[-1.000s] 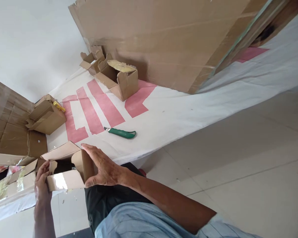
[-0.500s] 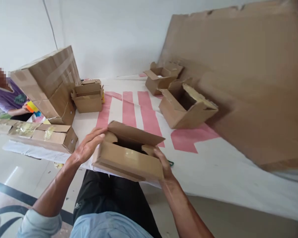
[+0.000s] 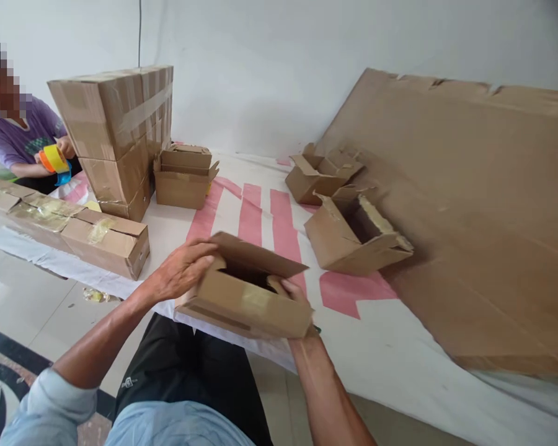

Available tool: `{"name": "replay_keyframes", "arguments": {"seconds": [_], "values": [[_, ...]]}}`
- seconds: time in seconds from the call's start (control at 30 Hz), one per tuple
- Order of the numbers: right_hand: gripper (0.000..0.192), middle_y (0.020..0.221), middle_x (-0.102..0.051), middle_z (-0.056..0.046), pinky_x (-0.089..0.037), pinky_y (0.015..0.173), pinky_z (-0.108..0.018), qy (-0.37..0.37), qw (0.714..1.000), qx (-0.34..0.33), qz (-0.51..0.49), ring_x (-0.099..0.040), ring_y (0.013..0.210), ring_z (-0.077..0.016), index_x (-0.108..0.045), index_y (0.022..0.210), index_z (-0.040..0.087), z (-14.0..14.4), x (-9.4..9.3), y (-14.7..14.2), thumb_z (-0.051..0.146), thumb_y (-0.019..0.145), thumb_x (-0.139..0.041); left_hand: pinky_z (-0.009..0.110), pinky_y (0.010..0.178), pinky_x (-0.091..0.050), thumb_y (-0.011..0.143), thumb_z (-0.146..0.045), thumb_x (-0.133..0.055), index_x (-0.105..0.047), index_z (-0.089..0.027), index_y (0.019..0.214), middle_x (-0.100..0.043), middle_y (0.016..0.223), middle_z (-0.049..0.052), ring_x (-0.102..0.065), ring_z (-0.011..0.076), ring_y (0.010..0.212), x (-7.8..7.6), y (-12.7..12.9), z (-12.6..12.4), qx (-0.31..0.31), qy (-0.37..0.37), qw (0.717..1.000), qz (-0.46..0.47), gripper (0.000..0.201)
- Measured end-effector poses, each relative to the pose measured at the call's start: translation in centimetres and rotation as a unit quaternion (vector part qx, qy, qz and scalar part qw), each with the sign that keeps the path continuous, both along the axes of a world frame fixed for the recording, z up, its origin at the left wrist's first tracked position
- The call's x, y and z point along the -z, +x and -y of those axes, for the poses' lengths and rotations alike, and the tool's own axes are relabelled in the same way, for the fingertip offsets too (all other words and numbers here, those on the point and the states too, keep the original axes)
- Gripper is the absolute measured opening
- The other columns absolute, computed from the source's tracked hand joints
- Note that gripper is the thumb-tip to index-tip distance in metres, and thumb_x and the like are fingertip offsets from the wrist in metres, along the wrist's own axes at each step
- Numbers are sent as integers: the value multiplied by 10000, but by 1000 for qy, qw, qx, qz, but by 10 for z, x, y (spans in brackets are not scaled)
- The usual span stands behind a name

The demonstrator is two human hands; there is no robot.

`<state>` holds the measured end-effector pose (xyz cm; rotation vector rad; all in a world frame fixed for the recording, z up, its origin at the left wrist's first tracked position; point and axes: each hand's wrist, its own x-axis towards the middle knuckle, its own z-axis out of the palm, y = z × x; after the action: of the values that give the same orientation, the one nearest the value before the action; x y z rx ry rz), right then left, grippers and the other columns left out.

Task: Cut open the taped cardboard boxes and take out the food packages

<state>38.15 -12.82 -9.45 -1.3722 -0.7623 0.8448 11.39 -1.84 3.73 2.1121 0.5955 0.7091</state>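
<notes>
Both hands are on the box (image 3: 246,297), which sits over my lap at the near edge of the white sheet (image 3: 400,347). My left hand (image 3: 181,272) is curled over the box's left end, fingers closed on the end flap. My right hand (image 3: 292,291) is mostly hidden behind the box's right corner; the fingers look wrapped round that edge, holding it. The far flap stands open and the inside is dark, so I can't tell what's in it, if anything.

Risks as I read them: the box hangs half off the sheet edge, carried only by these two holds, so a slack right hand could let it tip down toward my knees. There's a shiny strip of tape on the front face, and thin card like this may crease or tear if the left hand presses the flap hard.

Just behind the right hand a sliver of something green shows, too hidden to name. Beyond it lies an open box (image 3: 353,238), and off to the left a person holds a tape roll (image 3: 56,160) beside the taped stack (image 3: 116,130).
</notes>
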Motion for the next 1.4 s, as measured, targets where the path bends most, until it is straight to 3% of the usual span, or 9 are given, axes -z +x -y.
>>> {"name": "replay_keyframes", "arguments": {"seconds": [0.13, 0.23, 0.4, 0.5, 0.63, 0.8, 1.07, 1.23, 1.4], "values": [[441, 1172, -801, -93, -603, 967, -438, 18, 995, -93, 41, -745, 1119, -300, -685, 1149, 236, -22, -24, -17, 601, 926, -579, 481, 1099, -567, 950, -610, -696, -796, -203, 1201, -730, 1244, 128, -682, 337, 1242, 30, -33, -8, -117, -102, 987, 30, 488], [483, 1267, -778, -112, -598, 999, -439, 36, 985, -125, 114, -726, 1182, -289, -638, 1302, 237, -29, -34, -16, 590, 1002, -500, 522, 1186, -518, 728, -632, -918, -704, -257, 1435, -616, 1505, 136, -577, 406, 1421, 38, -51, -7, -85, -153, 984, 26, 829], [500, 1434, -689, -151, -519, 1136, -545, 78, 964, -49, 250, -642, 1342, -319, -611, 1375, 236, -19, -58, 1, 537, 976, -617, 646, 1278, -376, 530, -622, -1030, -343, -304, 1714, -291, 1761, 173, -303, 476, 1614, 34, -62, 3, -40, -90, 993, -59, 1405], [352, 1346, -718, -142, -526, 1121, -570, 153, 914, -13, 374, -657, 1293, -320, -678, 1297, 239, -5, -87, 0, 404, 991, -627, 652, 1283, -362, 573, -601, -1022, -263, -318, 1737, -258, 1772, 178, -306, 466, 1615, 33, -62, 6, -33, -62, 994, -85, 1419], [210, 1158, -790, -91, -551, 1094, -570, 252, 797, -186, 516, -691, 1205, -310, -761, 1134, 263, 5, -115, -25, 228, 987, -615, 664, 1267, -373, 589, -575, -1020, -275, -322, 1734, -287, 1761, 177, -325, 482, 1602, 32, -62, 5, -35, -46, 994, -93, 1390], [162, 891, -756, -72, -462, 1185, -617, 158, 679, -279, 661, -674, 1094, -314, -742, 857, 250, 0, -116, -31, 112, 913, -678, 639, 1261, -395, 589, -572, -1017, -272, -308, 1737, -305, 1754, 177, -355, 477, 1587, 31, -61, 6, -42, -45, 993, -103, 1394], [203, 762, -633, -52, -502, 997, -528, 66, 637, -213, 738, -600, 813, -270, -671, 777, 253, 14, -119, 13, 124, 933, -674, 658, 1274, -368, 618, -549, -1012, -221, -342, 1745, -278, 1769, 162, -343, 480, 1592, 40, -64, 4, -36, -29, 993, -105, 1393], [178, 891, -690, -83, -523, 793, -418, 37, 613, -299, 730, -663, 919, -293, -668, 824, 235, -7, -113, -12, 241, 876, -839, 647, 1292, -355, 590, -543, -1027, -215, -370, 1743, -273, 1771, 140, -343, 479, 1595, 43, -67, 11, -47, -6, 992, -114, 1421], [273, 947, -791, -152, -550, 704, -394, -97, 550, -407, 723, -752, 879, -329, -776, 918, 155, -34, -104, -37, 290, 744, -938, 655, 1318, -291, 638, -560, -1003, -144, -353, 1756, -239, 1773, 157, -264, 471, 1633, 41, -69, 19, -43, 0, 991, -124, 1425]]}}
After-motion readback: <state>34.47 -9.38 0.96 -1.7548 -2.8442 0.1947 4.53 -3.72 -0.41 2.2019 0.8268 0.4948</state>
